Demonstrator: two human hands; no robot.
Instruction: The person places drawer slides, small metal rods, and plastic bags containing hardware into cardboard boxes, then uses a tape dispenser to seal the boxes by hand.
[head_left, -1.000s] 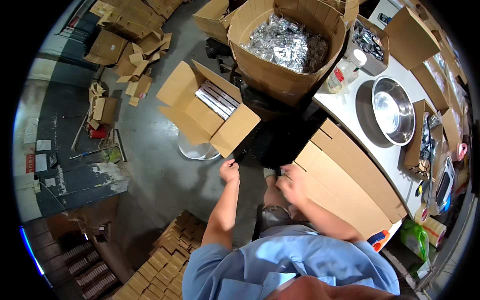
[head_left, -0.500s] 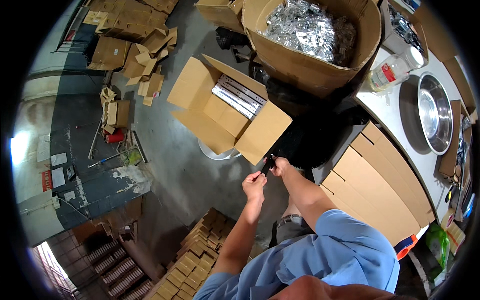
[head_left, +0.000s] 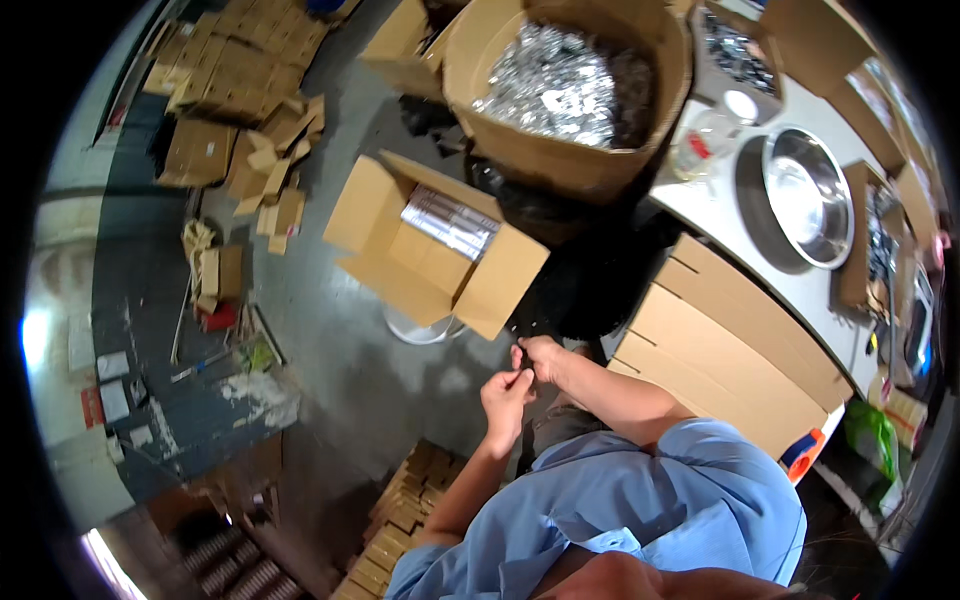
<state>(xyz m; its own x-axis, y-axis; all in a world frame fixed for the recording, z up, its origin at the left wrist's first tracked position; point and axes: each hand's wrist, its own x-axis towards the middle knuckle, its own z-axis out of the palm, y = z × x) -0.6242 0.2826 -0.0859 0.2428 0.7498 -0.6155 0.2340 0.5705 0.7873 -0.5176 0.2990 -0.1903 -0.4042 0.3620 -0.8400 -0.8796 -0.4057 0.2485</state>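
Observation:
Both of my hands are closed close together, just in front of my body and below the near corner of an open cardboard box. My left hand [head_left: 505, 402] has its fingers pinched together. Beside it, slightly farther off, my right hand [head_left: 541, 358] is curled with its thumb side toward the left. Between them a bit of a narrow black strip shows, mostly hidden by the fingers and blurred. The open cardboard box [head_left: 420, 275] has its flaps spread and sits on a white round stool or bucket [head_left: 415, 328]. Inside lie several silver metal rails [head_left: 452, 222] side by side.
A large carton [head_left: 560, 160] full of shiny metal parts stands beyond the box. At the right, a white table [head_left: 725, 205] bears a steel basin [head_left: 808, 198] and a clear jar [head_left: 705, 145]. Flat cardboard sheets [head_left: 735, 345] lean nearby. Small stacked boxes [head_left: 400, 520] stand at lower left.
The view has shifted, so the surroundings sit differently in it. My hands have drawn closer together, and less of the black strip shows between them.

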